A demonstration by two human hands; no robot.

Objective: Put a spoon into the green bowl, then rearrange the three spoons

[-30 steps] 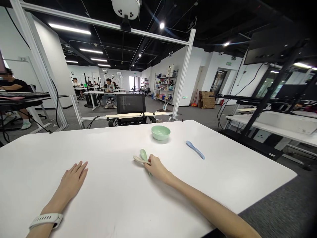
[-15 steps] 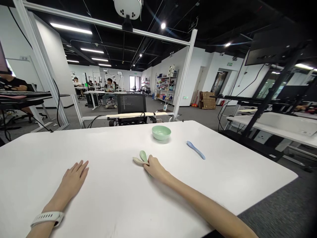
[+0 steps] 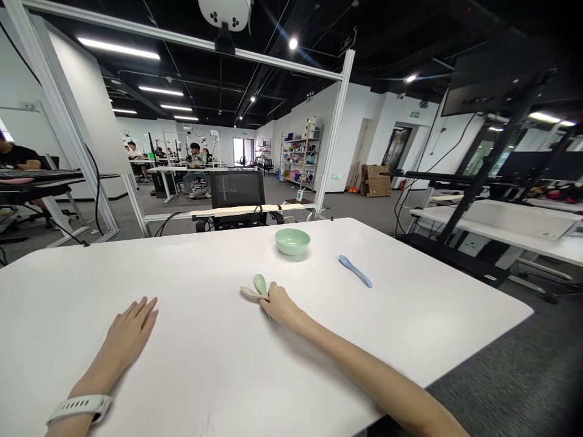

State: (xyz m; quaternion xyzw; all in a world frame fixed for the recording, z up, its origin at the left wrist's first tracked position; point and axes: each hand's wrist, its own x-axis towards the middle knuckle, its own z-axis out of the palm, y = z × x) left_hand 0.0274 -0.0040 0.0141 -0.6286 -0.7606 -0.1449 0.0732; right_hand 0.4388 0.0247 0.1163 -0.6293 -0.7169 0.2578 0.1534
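Note:
My right hand [image 3: 281, 305] is closed at the middle of the white table [image 3: 204, 364], its fingers pinching a cream spoon [image 3: 250, 293]. A green spoon [image 3: 260, 283] crosses beneath the same fingers; whether it is gripped too is hidden. Both spoon heads point away to the left of the hand. Flat on the tabletop at the left lies my left hand [image 3: 130, 334], fingers stretched out, holding nothing. Beyond the right hand stands a light green bowl [image 3: 292, 242]. To its right a blue spoon [image 3: 355, 271] rests on the table.
Past the table's far edge are a black mesh chair [image 3: 237, 189] and a metal frame [image 3: 334, 130] with a wooden strip across it. A second white desk [image 3: 501, 233] stands at the right. Several people sit at desks in the background.
The whole view has shifted slightly as the head turned a little to the right. Both hands, the spoons and the bowl keep about the same places on the table.

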